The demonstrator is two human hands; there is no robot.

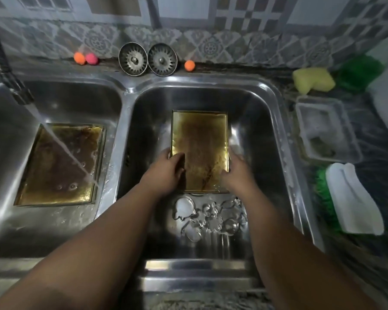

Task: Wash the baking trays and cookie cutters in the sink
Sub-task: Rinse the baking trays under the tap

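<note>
Glistening golden baking tray (199,139) with brown stains

No readable text, labels, brands or numbers anywhere; wall tiles (208,47) carry pattern only.

Both bare forearms reach forward and down from the lower corners of the view, converging toward the middle. The left hand (166,170) grips the left rim of a tray (199,135) near its close end. Its thumb lies across the inner face, and the other fingers are tucked out of sight below the edge. The right hand (235,172) meets the opposite rim, thumb by the near right corner. Its fingertips are smeared by blur, so it only appears to clasp the edge. Both wrists run straight with the forearms, and the hands are apart with the tray between them.
</note>
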